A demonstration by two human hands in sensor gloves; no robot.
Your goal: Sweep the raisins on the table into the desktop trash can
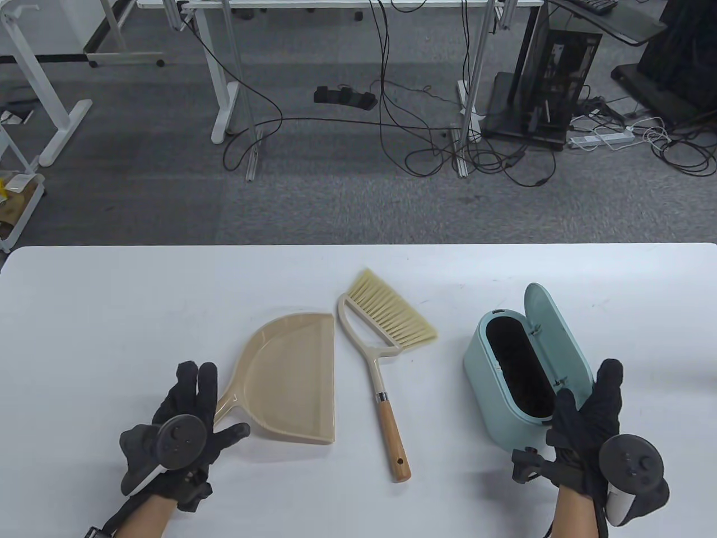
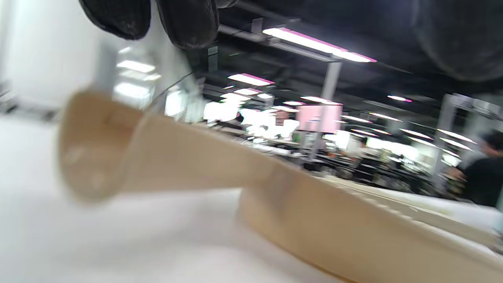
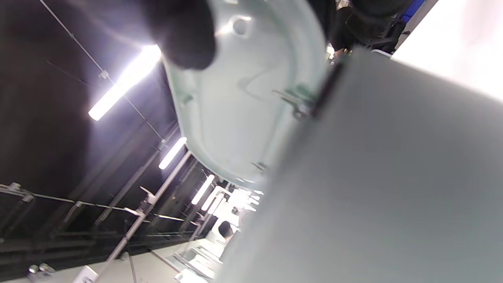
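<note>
A beige dustpan [image 1: 291, 381] lies flat on the white table [image 1: 112, 314], its handle [image 1: 227, 400] pointing toward my left hand [image 1: 208, 400]. That hand hovers over the handle with its fingers spread; in the left wrist view the fingertips [image 2: 188, 23] hang above the handle [image 2: 165, 157], apart from it. A brush [image 1: 386, 358] with a wooden handle lies right of the dustpan. The mint trash can [image 1: 521, 370] stands with its lid [image 1: 546, 314] up and dark contents inside. My right hand [image 1: 588, 409] is open at its near right side, by the lid [image 3: 243, 98]. No raisins show on the table.
The table's far edge [image 1: 358, 245] runs across the middle of the table view. Beyond it are grey floor, desk legs [image 1: 224, 95], cables and a computer case [image 1: 543, 84].
</note>
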